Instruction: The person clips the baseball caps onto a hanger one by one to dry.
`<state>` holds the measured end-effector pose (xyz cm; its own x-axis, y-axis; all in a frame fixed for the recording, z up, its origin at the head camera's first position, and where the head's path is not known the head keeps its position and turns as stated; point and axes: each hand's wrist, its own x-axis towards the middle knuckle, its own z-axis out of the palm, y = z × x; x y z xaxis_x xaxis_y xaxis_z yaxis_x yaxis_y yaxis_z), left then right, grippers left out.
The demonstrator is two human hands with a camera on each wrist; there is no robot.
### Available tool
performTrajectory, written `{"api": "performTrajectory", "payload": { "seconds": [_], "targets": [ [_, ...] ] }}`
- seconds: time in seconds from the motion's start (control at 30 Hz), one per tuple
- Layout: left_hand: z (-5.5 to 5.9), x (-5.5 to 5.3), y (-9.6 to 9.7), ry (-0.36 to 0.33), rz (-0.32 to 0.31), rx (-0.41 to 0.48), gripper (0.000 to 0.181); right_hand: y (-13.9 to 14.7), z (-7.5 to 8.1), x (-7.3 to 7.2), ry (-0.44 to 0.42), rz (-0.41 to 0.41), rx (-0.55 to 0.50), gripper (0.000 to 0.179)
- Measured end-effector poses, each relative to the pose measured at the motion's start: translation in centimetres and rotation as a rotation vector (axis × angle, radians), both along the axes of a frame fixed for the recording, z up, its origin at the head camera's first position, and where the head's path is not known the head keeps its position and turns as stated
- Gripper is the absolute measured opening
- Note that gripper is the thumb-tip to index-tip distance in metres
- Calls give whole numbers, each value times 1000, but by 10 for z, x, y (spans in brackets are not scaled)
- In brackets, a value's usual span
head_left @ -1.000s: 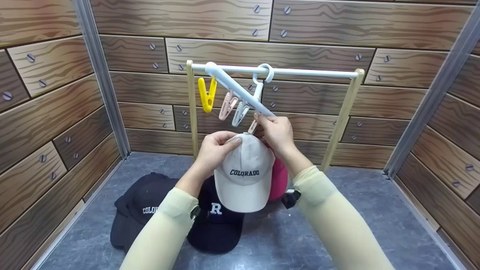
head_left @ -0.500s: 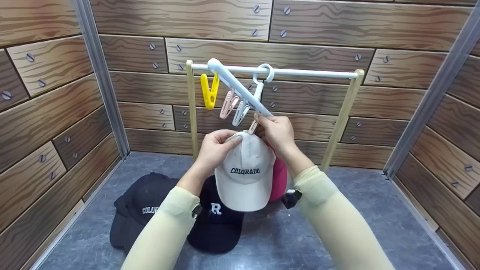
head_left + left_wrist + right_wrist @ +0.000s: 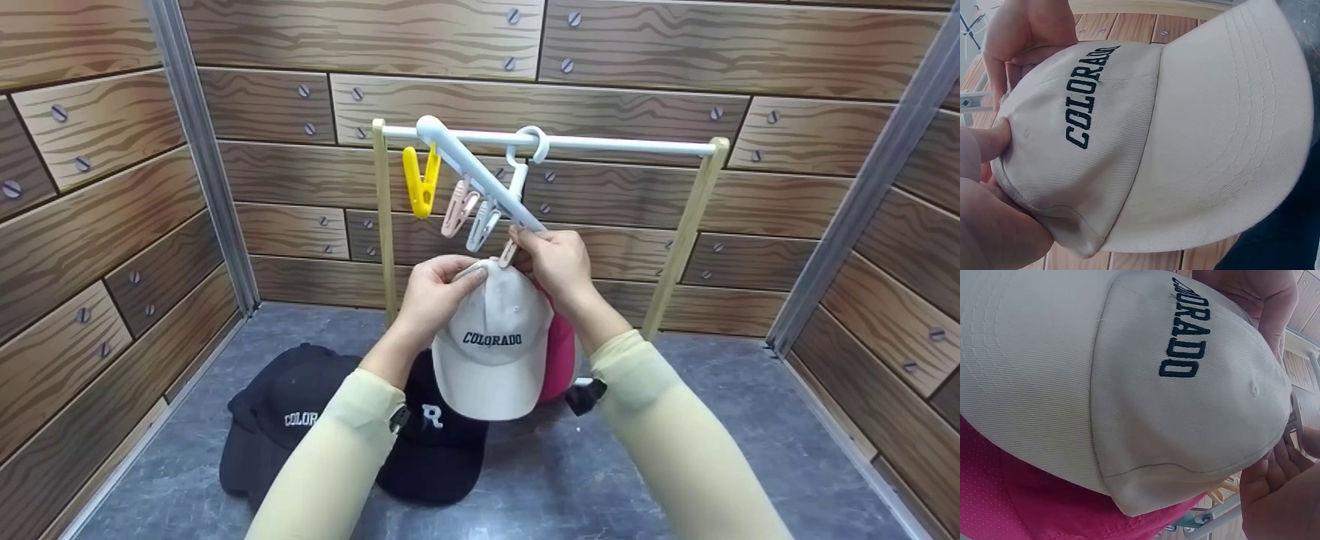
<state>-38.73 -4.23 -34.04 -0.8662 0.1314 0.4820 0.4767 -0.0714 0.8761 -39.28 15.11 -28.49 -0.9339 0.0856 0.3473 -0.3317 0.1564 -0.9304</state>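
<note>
Hands [image 3: 436, 294] [image 3: 556, 262] curl, left pinching a white cap [image 3: 493, 311], right a beige clothespin [image 3: 508, 253].

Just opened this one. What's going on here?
A person's left hand holds a white COLORADO cap by its crown, while the right hand pinches a beige clip at its top; whether the clip grips it is unclear. The hanger hangs from a rack. A pink cap shows behind the white one, and two black caps lie below.
</note>
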Motion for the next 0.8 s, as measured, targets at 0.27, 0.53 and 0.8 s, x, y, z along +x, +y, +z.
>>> {"api": "performTrajectory", "payload": {
  "seconds": [0.27,0.53,0.8],
  "targets": [
    [3,0,5,3,49,16,16,2,0,0,14,-19,48,32],
    [6,-1,15,-7,87,40,15,7,0,1,56,-100,168,30],
    [6,1,18,-24,101,38,16,10,-3,-1,51,-67,154,35]
  ]
}}
